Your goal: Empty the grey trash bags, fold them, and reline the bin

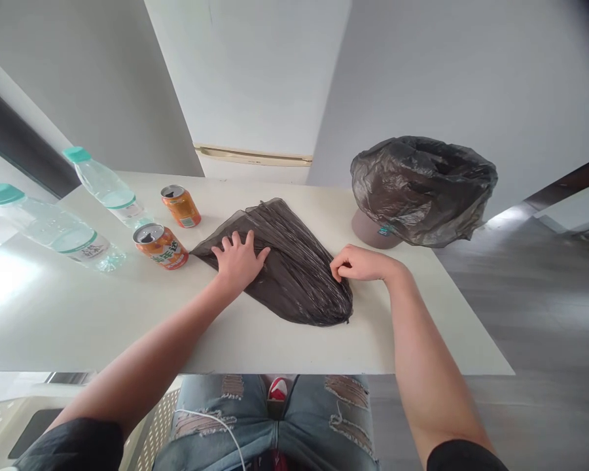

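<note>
While the black plastic bag (294, 278) lies between the near and far edges of the surface (127, 327), the left hand (238, 261) rests on it, spread flat; the right hand (359, 263) curls against it, hold unclear.

The left forearm (152, 347) extends diagonally forward and inward, terminating at the left hand (236, 263), which is set palm down with fingers spread and thumb angled outward to the right. The right forearm (429, 366) rises forward and slightly inward; the right wrist (391, 269) is bent sharply inward, directing the right hand (357, 263) leftward, back uppermost, fingers curled toward the thumb.
</note>
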A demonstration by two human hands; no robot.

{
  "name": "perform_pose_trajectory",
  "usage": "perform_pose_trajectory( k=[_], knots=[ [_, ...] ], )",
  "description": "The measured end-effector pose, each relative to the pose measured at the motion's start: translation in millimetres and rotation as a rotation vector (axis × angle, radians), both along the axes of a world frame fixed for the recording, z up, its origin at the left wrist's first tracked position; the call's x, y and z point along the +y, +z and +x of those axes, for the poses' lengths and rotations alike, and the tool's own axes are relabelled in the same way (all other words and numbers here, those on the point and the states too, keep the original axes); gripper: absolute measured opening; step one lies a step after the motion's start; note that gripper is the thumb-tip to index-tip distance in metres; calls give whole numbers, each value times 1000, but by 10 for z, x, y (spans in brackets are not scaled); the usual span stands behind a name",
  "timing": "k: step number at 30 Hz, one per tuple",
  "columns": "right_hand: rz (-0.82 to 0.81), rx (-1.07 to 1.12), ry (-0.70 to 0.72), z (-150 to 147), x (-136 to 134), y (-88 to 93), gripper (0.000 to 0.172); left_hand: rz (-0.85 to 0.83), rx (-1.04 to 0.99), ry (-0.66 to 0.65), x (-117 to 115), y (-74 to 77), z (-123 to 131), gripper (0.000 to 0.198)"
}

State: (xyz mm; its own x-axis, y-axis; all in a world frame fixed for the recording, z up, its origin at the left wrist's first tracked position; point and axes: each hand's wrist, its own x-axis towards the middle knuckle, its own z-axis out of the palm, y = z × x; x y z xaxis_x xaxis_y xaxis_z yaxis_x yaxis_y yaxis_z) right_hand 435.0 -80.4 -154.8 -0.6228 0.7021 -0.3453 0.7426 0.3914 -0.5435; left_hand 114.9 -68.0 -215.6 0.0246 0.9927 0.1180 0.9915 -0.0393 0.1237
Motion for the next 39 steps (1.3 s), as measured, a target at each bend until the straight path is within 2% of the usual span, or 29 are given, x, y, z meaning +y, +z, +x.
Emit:
perform_pose_trajectory(
  k=[2, 3, 6, 8, 11, 15, 18, 20, 23, 28, 31, 34, 37, 39],
  knots=[
    [7, 74, 71, -84, -3, -18, 29, -17, -3, -19, 78, -56, -52, 79],
    [65, 106, 66, -132, 4, -46, 30, -20, -6, -40, 112, -80, -69, 79],
    [366, 162, -71, -260, 53, -191, 38, -29, -8, -135, 196, -116, -103, 77],
    [463, 128, -136, -306, 87, -292, 46, -39, -9, -167, 228, -112, -112, 75],
    [443, 10, -134, -313, 87, -353, 49, -46, -16, -115, 227, -84, -104, 76],
    [401, -90, -134, -312, -6, -251, 39, -39, -7, -29, 180, -68, -85, 79],
    [362, -108, -68, -346, -52, -176, 32, -54, -8, -48, 192, -89, -99, 79],
    [418, -52, -82, -356, -40, -176, 32, -73, -16, -81, 240, -106, -125, 78],
    [517, 25, -168, -312, 34, -253, 38, -101, -26, -145, 352, -116, -176, 76],
    [395, -110, -186, -181, 177, -473, 57, -73, -78, -193, 476, -82, -225, 76],
    [417, -143, -211, -165, 219, -559, 58, 28, -125, -229, 472, -39, -224, 69],
    [509, -30, -221, -170, 238, -556, 54, 117, -171, -295, 453, 53, -255, 51],
    [672, 169, -202, -165, 252, -498, 40, 103, -178, -396, 377, 242, -306, 33],
    [762, 269, -198, -163, 261, -466, 32, 29, -136, -512, 223, 419, -287, 26]
  ],
)
